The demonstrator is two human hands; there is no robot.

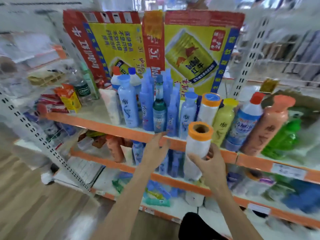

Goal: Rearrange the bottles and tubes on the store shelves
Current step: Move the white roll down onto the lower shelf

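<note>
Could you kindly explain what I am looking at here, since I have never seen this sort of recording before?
There is no machine: a person wears a wide-angle camera on the head, looking down at their own bare hands before orange-edged store shelves. The right hand has its grip around a white roll with an orange rim and hollow cardboard core. The left hand is open, reaching toward the shelf edge below a tall green glass bottle. Blue, yellow and salmon plastic bottles stand there, in front of a flattened red-and-yellow carton.

Bottles (129, 104) in a row on the shelf (107, 126), cardboard sheet (155, 47) upright behind them.
</note>
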